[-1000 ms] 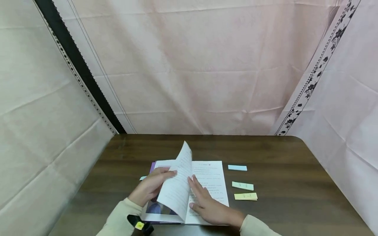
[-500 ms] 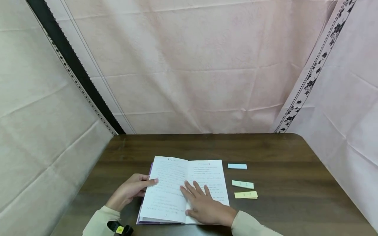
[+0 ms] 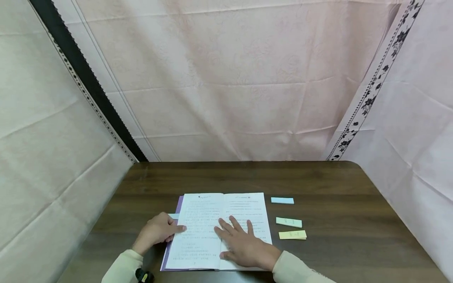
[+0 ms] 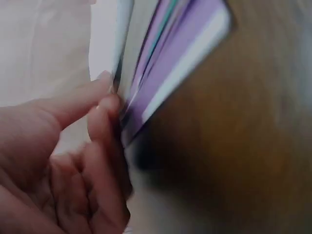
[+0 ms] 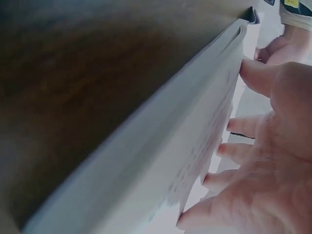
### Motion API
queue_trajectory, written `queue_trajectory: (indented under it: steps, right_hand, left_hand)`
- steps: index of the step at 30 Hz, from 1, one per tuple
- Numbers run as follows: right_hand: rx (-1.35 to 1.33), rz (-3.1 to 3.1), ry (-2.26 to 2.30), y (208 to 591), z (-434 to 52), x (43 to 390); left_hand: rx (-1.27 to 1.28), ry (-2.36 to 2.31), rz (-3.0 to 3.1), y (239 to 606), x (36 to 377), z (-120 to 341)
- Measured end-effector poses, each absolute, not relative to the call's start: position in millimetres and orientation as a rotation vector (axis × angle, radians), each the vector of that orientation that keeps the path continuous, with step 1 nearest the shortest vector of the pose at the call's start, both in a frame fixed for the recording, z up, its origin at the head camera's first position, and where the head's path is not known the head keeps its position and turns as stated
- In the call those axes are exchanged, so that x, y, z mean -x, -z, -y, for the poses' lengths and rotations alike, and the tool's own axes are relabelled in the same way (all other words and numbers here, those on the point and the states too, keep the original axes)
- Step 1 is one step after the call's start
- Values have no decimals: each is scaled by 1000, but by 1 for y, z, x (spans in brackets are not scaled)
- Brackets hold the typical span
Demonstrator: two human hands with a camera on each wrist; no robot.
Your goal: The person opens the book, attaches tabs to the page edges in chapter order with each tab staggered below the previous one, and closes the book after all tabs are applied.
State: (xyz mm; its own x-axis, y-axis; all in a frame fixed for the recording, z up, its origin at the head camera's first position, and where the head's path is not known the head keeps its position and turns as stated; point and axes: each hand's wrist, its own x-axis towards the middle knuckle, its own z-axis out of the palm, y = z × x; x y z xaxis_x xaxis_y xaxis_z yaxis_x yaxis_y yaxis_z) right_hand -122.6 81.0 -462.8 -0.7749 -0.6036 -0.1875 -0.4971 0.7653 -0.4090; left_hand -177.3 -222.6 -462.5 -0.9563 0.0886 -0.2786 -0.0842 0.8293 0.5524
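Nearest the camera, two pale sleeves came in over the near edge of the worktop (image 3: 354,188), and both hands met on the open book (image 3: 198,236). The right hand (image 3: 244,245) lay flat on the right-hand page, fingers (image 3: 226,226) straight and spread, reaching toward the spine and pressing the paper down, grasping nothing. The left hand (image 3: 157,232) sat at the book's left edge; in the left wrist view its thumb and a fingertip (image 4: 109,105) pinched the page edges where the purple cover (image 4: 195,39) showed beneath. The book lay near the worktop's near edge, left of centre, its spine running near to far, so the left hand was at the loose page edges and the right hand over the middle. Just right of the book, three sticky notes lay in a near-to-far row, apart from it: yellow (image 3: 292,235) nearest, green (image 3: 288,222) next, blue (image 3: 282,200) farthest. The right hand was the nearer to them. Beyond, bare dark wood ran to the far edge, where a pink curtain (image 3: 230,86) hung.
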Motion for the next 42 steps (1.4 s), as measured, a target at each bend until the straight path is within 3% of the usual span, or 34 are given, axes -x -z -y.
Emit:
queue_trajectory:
  steps: [6, 12, 16, 27, 35, 42]
  right_hand:
    - [875, -2656, 395, 460, -79, 129]
    - [919, -2628, 405, 458, -86, 137]
    - [953, -2613, 431, 460, -87, 140]
    - [934, -2590, 506, 460, -103, 146]
    - [566, -2740, 561, 450, -134, 184]
    - [474, -2757, 484, 450, -162, 218]
  left_hand:
    - [-112, -295, -3058, 441, 160, 197]
    - [-551, -557, -2862, 441, 156, 162]
    - [-664, -644, -2704, 447, 162, 149]
    - [-595, -648, -2639, 452, 172, 131]
    - [-537, -651, -2631, 448, 172, 126]
    - [-549, -680, -2611, 449, 170, 127]
